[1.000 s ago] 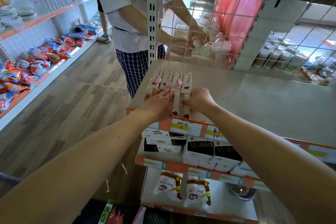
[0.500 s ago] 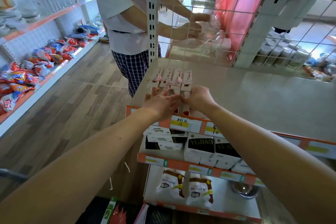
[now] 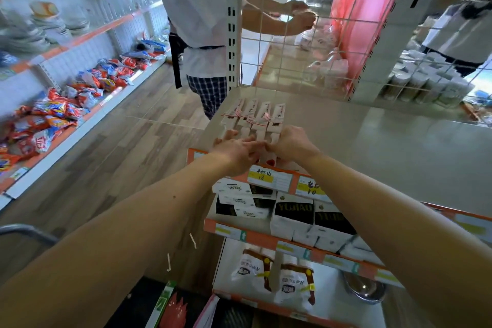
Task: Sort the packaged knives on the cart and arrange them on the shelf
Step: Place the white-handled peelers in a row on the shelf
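Leftmost, snack packets (image 3: 87,88) lie heaped; a person (image 3: 197,21) in a white shirt stands just past them. A row of knives (image 3: 254,114) in white packs lies side by side at the shelf (image 3: 372,146) front corner. The left hand (image 3: 234,150) rests flat on their near ends, fingers straight. The right hand (image 3: 290,144) curls over the right-hand packs; whether it grasps one I cannot tell.

Row of packaged knives (image 3: 253,117) side by side on shelf (image 3: 372,146), near front left corner. Left hand (image 3: 237,149), right hand (image 3: 291,142) touching at near ends. Boxes (image 3: 292,216) on tier below; wire grid (image 3: 319,34) behind.
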`<move>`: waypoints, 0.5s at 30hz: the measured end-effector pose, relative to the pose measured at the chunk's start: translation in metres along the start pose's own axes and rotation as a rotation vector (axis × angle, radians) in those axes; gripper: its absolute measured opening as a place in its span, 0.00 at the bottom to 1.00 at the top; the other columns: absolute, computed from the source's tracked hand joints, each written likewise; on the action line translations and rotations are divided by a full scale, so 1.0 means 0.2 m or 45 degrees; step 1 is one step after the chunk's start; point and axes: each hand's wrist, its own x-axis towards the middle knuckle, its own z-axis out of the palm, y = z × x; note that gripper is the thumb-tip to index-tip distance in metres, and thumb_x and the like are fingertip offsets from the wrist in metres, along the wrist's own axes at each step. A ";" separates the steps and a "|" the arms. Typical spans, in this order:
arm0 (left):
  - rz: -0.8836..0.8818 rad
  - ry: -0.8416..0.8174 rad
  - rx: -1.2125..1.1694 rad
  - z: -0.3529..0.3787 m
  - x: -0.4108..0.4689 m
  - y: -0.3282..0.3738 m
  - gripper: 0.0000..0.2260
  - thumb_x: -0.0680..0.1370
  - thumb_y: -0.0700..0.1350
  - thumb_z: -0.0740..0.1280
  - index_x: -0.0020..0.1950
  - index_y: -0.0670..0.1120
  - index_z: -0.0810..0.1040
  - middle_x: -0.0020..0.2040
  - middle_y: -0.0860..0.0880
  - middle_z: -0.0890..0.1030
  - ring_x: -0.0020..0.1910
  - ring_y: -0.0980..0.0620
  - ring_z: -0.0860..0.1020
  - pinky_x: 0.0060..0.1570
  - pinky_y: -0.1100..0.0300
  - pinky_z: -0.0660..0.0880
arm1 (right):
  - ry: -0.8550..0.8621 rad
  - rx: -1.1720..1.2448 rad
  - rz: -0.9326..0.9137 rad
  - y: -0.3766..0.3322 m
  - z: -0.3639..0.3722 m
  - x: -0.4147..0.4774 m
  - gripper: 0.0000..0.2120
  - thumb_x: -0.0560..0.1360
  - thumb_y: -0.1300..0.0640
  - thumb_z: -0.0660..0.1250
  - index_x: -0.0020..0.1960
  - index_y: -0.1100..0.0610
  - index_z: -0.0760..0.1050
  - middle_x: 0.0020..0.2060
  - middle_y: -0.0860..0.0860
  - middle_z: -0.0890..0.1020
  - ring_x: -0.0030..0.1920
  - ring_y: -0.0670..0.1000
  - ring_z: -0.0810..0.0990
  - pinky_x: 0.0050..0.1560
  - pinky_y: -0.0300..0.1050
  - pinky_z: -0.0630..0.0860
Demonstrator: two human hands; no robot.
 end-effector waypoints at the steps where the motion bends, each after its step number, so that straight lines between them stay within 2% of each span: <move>1: 0.009 0.028 -0.017 0.01 0.00 -0.01 0.20 0.82 0.57 0.47 0.74 0.66 0.49 0.77 0.59 0.48 0.77 0.47 0.43 0.73 0.43 0.44 | -0.014 0.006 0.006 0.00 -0.01 -0.01 0.12 0.76 0.55 0.66 0.52 0.64 0.78 0.49 0.57 0.81 0.44 0.53 0.81 0.40 0.39 0.78; 5: -0.059 0.138 -0.123 0.03 -0.03 -0.07 0.22 0.81 0.56 0.46 0.76 0.60 0.48 0.77 0.57 0.48 0.77 0.48 0.44 0.74 0.40 0.44 | -0.005 -0.104 -0.015 0.00 -0.06 -0.07 0.11 0.76 0.56 0.64 0.51 0.64 0.77 0.49 0.59 0.80 0.45 0.55 0.79 0.38 0.40 0.75; 7: -0.062 0.139 -0.085 0.03 -0.06 -0.12 0.23 0.80 0.56 0.45 0.76 0.57 0.49 0.78 0.54 0.47 0.77 0.47 0.44 0.74 0.39 0.47 | 0.019 -0.168 -0.031 -0.01 -0.08 -0.11 0.14 0.77 0.55 0.63 0.56 0.63 0.76 0.54 0.59 0.79 0.49 0.56 0.79 0.45 0.43 0.74; 10: -0.112 0.136 -0.115 0.03 -0.15 -0.15 0.23 0.81 0.57 0.46 0.76 0.59 0.47 0.78 0.56 0.46 0.77 0.48 0.42 0.74 0.41 0.43 | 0.068 -0.272 0.018 -0.05 -0.08 -0.21 0.18 0.77 0.53 0.62 0.64 0.59 0.72 0.62 0.57 0.75 0.58 0.55 0.75 0.55 0.43 0.71; 13: -0.031 0.154 -0.081 0.04 -0.25 -0.20 0.23 0.81 0.57 0.47 0.76 0.58 0.46 0.78 0.54 0.48 0.77 0.47 0.43 0.74 0.41 0.44 | 0.096 -0.315 0.077 -0.11 -0.05 -0.34 0.18 0.77 0.53 0.61 0.65 0.58 0.72 0.62 0.56 0.75 0.54 0.53 0.75 0.49 0.42 0.71; 15: -0.003 0.181 -0.032 0.06 -0.29 -0.26 0.24 0.81 0.57 0.47 0.77 0.57 0.47 0.78 0.54 0.50 0.77 0.47 0.45 0.74 0.41 0.46 | 0.105 -0.321 0.072 -0.14 -0.03 -0.41 0.18 0.78 0.53 0.60 0.65 0.59 0.71 0.61 0.56 0.76 0.55 0.54 0.76 0.52 0.44 0.73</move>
